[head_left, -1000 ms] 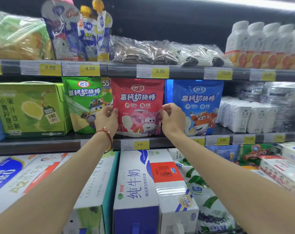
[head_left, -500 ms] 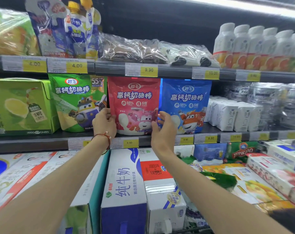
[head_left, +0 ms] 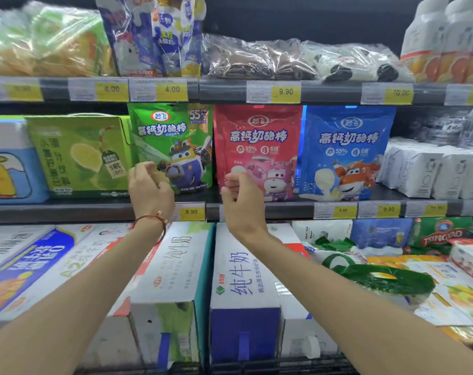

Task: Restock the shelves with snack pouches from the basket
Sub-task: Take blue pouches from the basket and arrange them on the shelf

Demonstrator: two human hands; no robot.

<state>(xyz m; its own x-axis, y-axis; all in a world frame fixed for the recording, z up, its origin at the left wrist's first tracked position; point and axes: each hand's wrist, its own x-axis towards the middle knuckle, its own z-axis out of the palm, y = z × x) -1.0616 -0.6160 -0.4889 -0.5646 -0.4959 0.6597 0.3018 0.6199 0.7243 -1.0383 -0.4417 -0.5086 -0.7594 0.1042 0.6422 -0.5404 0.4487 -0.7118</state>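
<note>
The left hand (head_left: 151, 192) and right hand (head_left: 243, 204) hang loosely curled, holding nothing, just in front of the green pouch (head_left: 170, 136) and red pouch (head_left: 259, 142). The red pouch stands upright on the middle shelf (head_left: 94, 209), between the green and the blue pouch (head_left: 346, 147). A knuckle brushing it could tip it forward onto the milk cartons (head_left: 243, 280) below. The basket is not in view.
</note>
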